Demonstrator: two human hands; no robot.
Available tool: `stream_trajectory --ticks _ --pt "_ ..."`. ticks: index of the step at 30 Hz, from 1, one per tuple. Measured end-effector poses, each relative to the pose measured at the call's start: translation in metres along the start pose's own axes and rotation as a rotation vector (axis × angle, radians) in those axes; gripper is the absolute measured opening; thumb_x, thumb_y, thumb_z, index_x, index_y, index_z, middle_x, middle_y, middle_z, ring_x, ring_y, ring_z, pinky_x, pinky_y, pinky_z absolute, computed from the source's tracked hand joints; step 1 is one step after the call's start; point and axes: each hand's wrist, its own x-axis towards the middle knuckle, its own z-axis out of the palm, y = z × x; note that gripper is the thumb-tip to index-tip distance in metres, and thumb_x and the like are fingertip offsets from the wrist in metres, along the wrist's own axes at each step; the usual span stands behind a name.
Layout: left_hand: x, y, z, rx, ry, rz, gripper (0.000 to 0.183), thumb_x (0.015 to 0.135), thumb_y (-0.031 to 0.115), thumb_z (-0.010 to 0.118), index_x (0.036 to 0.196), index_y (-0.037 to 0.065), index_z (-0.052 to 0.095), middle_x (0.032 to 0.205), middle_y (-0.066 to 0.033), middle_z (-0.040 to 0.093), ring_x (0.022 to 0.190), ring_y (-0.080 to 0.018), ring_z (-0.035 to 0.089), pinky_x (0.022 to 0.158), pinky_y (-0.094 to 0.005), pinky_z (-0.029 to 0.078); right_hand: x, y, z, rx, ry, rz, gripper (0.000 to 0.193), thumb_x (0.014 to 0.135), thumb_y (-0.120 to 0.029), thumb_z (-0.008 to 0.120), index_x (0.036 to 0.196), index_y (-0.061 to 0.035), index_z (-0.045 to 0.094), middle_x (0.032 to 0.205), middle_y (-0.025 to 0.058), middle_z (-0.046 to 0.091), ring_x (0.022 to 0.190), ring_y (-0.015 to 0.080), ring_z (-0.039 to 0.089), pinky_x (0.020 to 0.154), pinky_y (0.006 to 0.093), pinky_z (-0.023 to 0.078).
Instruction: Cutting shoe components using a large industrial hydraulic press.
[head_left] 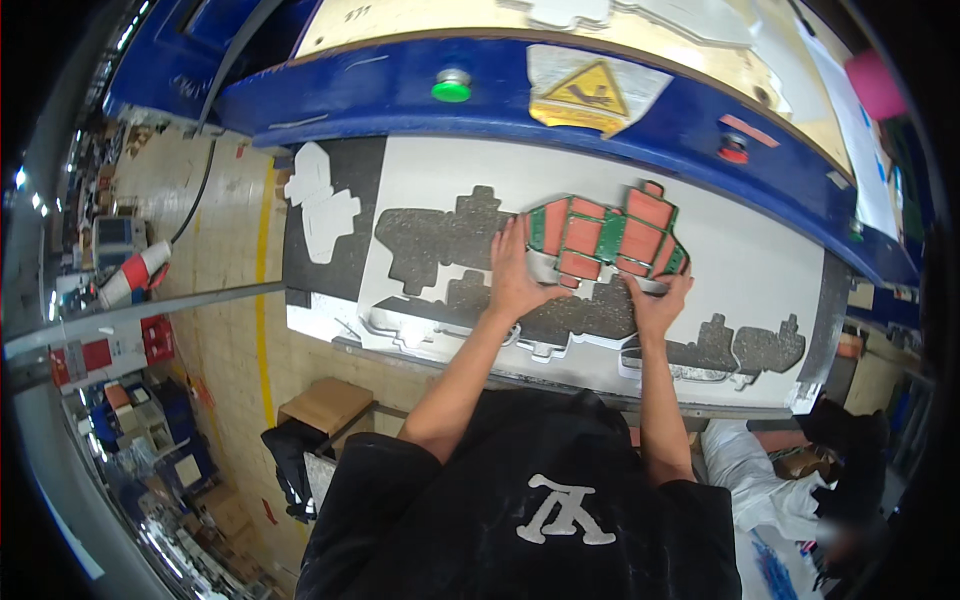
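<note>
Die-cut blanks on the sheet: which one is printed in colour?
The green-and-orange blank under both hands, left hand and right hand. The loose blank at far left is plain white.

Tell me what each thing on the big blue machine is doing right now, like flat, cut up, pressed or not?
Left hand: flat, fingers spread, pressing on the cutting die.
Right hand: gripping the die's near edge.
Cutting die: lying flat on the sheet, green and red face up.
White sheet: flat, with several dark die-shaped holes cut out.
Green button: untouched.
Red button: untouched.
</note>
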Motion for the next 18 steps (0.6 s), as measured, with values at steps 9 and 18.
stream_trajectory --ticks 9,18 --pt "-0.002 -0.001 0.000 -0.032 0.033 0.024 0.143 0.052 0.052 0.102 0.161 -0.009 0.033 0.163 -0.0241 0.047 0.156 -0.0380 0.040 0.131 -0.0549 0.020 0.006 0.003 -0.001 0.122 -0.042 0.196 0.066 0.060 -0.027 0.108 0.092 -0.0060 0.054 0.158 0.0291 0.050 0.140 0.0450 0.053 0.118 0.0536 0.041" --pt "-0.008 -0.012 0.007 -0.108 0.120 0.037 0.135 0.053 0.047 0.102 0.158 -0.010 0.038 0.156 -0.0289 0.053 0.152 -0.0392 0.046 0.130 -0.0532 0.028 -0.010 0.002 0.008 -0.203 0.024 0.036 0.063 0.063 -0.032 0.105 0.100 -0.0095 0.060 0.126 0.0079 0.066 0.135 0.0366 0.057 0.125 0.0714 0.013"
